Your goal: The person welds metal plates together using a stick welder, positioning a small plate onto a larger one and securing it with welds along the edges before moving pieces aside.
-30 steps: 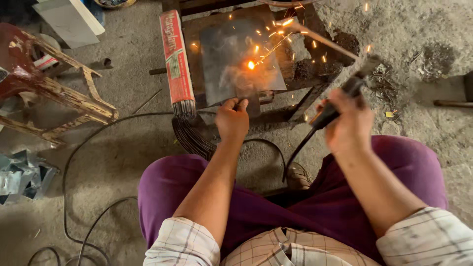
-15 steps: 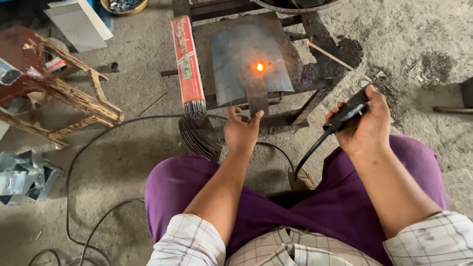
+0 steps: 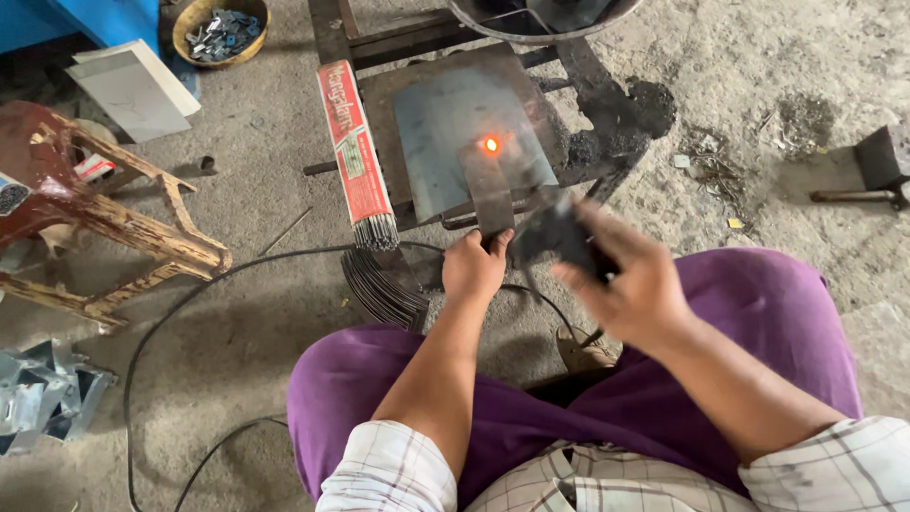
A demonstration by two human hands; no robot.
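The right hand (image 3: 633, 284) has swung in from the right since half a second ago and now sits blurred just beside the left hand, over the purple lap. Its fingers are wrapped round the black holder (image 3: 559, 237), whose cable (image 3: 190, 294) loops across the floor to the left. The left hand (image 3: 474, 267) has stayed put, fingers pinched on the near end of the strip (image 3: 488, 194). The strip lies flat on the plate (image 3: 455, 123), reaching up to the weld spot (image 3: 491, 144), which glows orange as before, with no sparks now. The red rod pack (image 3: 355, 152) lies just left of the plate. Farther left stands a worn stool (image 3: 95, 209); a hammer (image 3: 867, 175) lies far right.
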